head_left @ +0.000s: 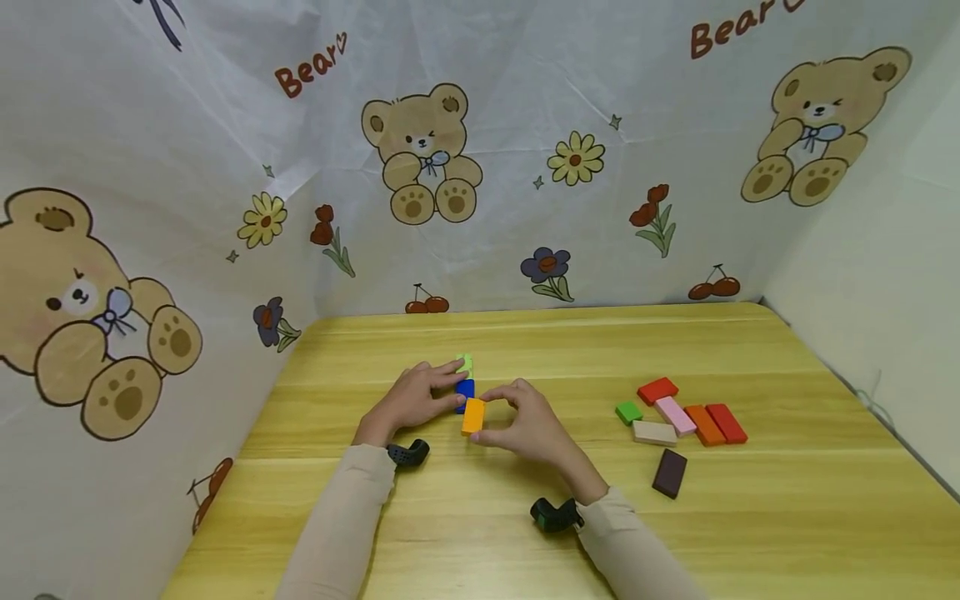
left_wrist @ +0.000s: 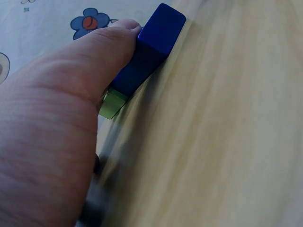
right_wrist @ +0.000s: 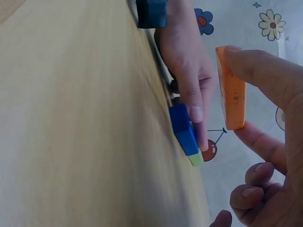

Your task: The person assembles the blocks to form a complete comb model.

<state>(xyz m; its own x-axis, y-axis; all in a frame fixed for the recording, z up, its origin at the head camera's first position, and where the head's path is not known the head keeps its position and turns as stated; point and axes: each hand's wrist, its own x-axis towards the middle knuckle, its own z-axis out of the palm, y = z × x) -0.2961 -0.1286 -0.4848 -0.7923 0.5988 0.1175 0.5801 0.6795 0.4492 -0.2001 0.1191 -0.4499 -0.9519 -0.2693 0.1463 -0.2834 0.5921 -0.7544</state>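
In the head view my right hand (head_left: 528, 425) pinches an orange block (head_left: 473, 417) between thumb and fingers at its two ends. In the right wrist view the orange block (right_wrist: 233, 94) is raised above the tabletop. My left hand (head_left: 416, 398) rests at a blue block (head_left: 466, 389) and a light green block (head_left: 466, 365), lying end to end on the table. Its thumb touches the blue block (left_wrist: 154, 40), and its fingers reach to the light green one, partly covering it. In the left wrist view only a small part of the light green block (left_wrist: 112, 103) shows.
To the right on the wooden table (head_left: 810, 517) lie several loose blocks: a red block (head_left: 657, 390), a green block (head_left: 628, 412), a pink block (head_left: 676, 416), a beige block (head_left: 654, 432), an orange-red block (head_left: 705, 425) and a dark brown block (head_left: 670, 473). Bear-printed cloth (head_left: 510, 75) hangs behind.
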